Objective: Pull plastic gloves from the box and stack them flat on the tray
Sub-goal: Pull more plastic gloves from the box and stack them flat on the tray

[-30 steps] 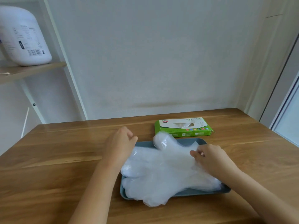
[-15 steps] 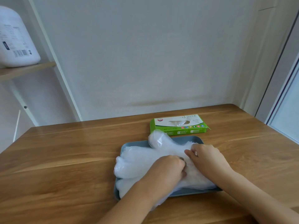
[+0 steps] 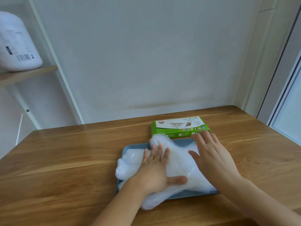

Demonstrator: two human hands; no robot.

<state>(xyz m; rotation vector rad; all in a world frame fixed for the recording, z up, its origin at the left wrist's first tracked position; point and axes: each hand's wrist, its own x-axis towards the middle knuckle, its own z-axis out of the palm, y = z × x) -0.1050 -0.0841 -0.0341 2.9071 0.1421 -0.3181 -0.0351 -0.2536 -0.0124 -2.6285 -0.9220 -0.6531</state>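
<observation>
Wooden table holds a blue tray with the gloves piled on it. Both hands are flat, gripping nothing — left hand presses the pile, right hand is over it. Smooth gently outward, so puffy air slips out. Green box sits just behind — then a pale wall.

Cloudy plastic gloves lie stacked on my blue-grey tray, spilling over its 6 and 9 o'clock rims. The green-and-white box, slot upward, sits just past the tray's 12 o'clock edge.
</observation>
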